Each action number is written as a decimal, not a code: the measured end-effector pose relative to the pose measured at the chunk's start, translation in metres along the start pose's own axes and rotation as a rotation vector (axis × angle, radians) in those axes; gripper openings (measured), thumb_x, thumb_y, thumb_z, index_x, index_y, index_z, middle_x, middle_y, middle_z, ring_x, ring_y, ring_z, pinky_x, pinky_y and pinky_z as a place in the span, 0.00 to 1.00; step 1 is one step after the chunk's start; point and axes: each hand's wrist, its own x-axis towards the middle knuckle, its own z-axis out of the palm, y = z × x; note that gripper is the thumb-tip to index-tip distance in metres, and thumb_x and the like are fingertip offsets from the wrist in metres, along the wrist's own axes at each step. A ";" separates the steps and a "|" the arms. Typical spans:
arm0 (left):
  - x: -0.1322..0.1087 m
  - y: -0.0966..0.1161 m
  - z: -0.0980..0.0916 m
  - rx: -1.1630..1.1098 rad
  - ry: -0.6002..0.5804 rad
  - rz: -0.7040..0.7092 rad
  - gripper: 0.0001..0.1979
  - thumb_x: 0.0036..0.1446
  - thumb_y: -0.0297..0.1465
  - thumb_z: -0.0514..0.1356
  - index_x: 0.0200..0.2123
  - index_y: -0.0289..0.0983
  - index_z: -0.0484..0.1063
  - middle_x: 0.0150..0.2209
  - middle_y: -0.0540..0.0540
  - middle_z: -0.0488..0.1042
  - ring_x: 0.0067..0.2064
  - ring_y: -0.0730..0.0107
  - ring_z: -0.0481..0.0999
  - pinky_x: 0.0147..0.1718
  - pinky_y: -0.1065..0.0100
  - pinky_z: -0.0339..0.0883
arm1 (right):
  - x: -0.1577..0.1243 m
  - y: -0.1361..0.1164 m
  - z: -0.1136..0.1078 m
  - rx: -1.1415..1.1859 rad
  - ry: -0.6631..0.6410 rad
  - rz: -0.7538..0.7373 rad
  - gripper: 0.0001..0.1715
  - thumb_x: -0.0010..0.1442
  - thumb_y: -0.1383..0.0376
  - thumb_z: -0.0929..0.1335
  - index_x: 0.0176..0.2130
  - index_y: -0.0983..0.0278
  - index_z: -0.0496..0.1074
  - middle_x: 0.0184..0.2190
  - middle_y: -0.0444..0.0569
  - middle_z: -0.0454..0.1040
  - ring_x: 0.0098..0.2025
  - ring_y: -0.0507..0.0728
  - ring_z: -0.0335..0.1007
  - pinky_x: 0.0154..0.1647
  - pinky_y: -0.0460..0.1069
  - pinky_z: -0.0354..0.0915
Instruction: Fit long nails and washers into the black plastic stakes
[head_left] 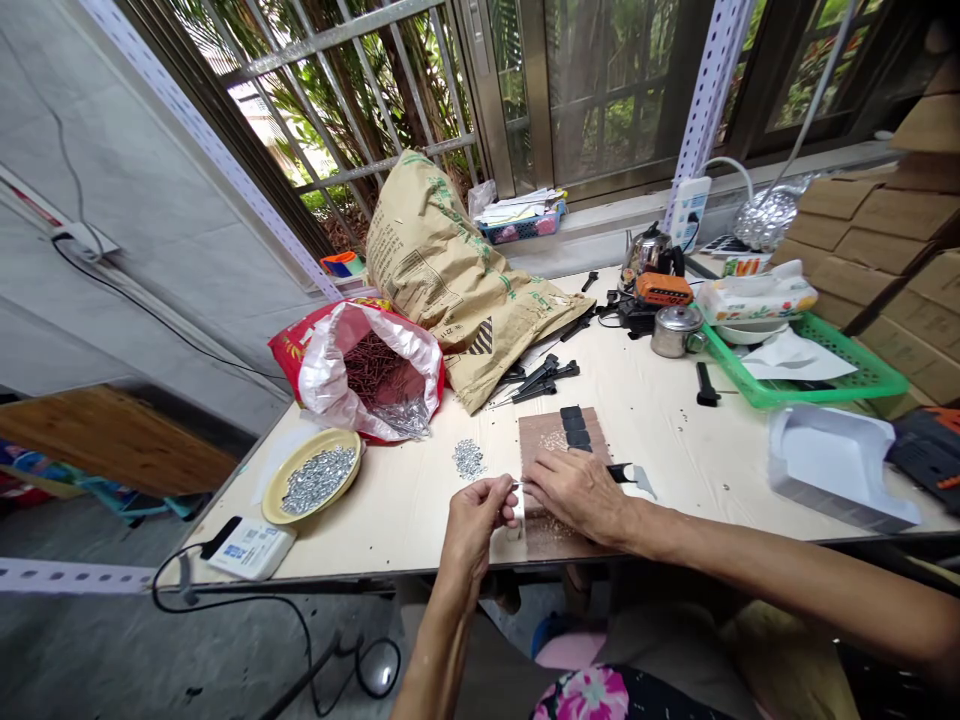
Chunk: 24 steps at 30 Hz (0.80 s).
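My left hand (474, 522) is closed in a pinch at the front of the table. Its fingertips meet those of my right hand (576, 492), which is closed too. Between the fingertips shows a thin small piece (517, 484), too small to name. Under my right hand lies a brown board (534, 428) with a row of black flat pieces (576, 425) and pale tiny bits on it. Just beyond my left hand is a small pile of shiny metal rings or nuts (469, 458). A black-handled tool (621, 473) pokes out past my right hand.
A yellow bowl (275, 490) of small metal parts and a white box-shaped device (259, 550) are at left. Behind stand a red bag (300, 345) of dark screw-like pieces and a paper sack (450, 270). A green basket (810, 395) and white tray (832, 465) are right.
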 end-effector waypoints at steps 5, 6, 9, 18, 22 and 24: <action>-0.001 0.002 0.000 0.018 -0.030 -0.002 0.18 0.39 0.42 0.68 0.24 0.31 0.73 0.19 0.51 0.70 0.18 0.80 0.66 0.19 0.74 0.63 | -0.002 0.002 -0.001 -0.026 0.021 -0.040 0.09 0.64 0.68 0.61 0.33 0.63 0.68 0.29 0.45 0.69 0.33 0.53 0.63 0.32 0.48 0.51; -0.001 0.002 0.001 0.018 -0.034 0.002 0.18 0.39 0.42 0.68 0.24 0.31 0.73 0.19 0.51 0.70 0.18 0.80 0.66 0.19 0.74 0.63 | -0.003 0.002 -0.002 -0.035 0.017 -0.044 0.09 0.64 0.69 0.62 0.33 0.63 0.69 0.29 0.45 0.69 0.33 0.53 0.63 0.32 0.48 0.51; -0.001 0.002 0.001 0.020 -0.031 0.010 0.19 0.38 0.42 0.69 0.24 0.30 0.74 0.19 0.50 0.70 0.18 0.80 0.66 0.18 0.74 0.64 | -0.004 0.001 -0.005 -0.058 0.004 -0.042 0.07 0.64 0.69 0.62 0.35 0.62 0.69 0.29 0.46 0.69 0.32 0.53 0.63 0.32 0.48 0.50; 0.000 0.000 -0.001 0.027 -0.014 0.045 0.17 0.40 0.41 0.68 0.24 0.30 0.74 0.19 0.50 0.71 0.18 0.80 0.66 0.18 0.75 0.63 | -0.002 0.000 -0.005 0.149 -0.021 0.052 0.07 0.65 0.65 0.61 0.37 0.64 0.66 0.34 0.46 0.68 0.34 0.52 0.65 0.32 0.46 0.56; 0.001 0.001 -0.001 0.019 -0.019 0.036 0.17 0.41 0.40 0.68 0.24 0.30 0.74 0.20 0.50 0.71 0.18 0.80 0.66 0.18 0.75 0.63 | -0.003 0.001 -0.001 0.083 0.008 0.029 0.08 0.65 0.65 0.61 0.35 0.64 0.66 0.32 0.46 0.67 0.33 0.53 0.64 0.32 0.47 0.55; 0.001 0.001 0.000 0.014 -0.017 0.038 0.17 0.40 0.40 0.68 0.24 0.30 0.73 0.20 0.50 0.71 0.18 0.80 0.66 0.18 0.75 0.63 | -0.003 0.001 -0.001 0.052 0.012 0.023 0.10 0.65 0.64 0.61 0.33 0.63 0.66 0.31 0.46 0.67 0.32 0.53 0.63 0.32 0.47 0.55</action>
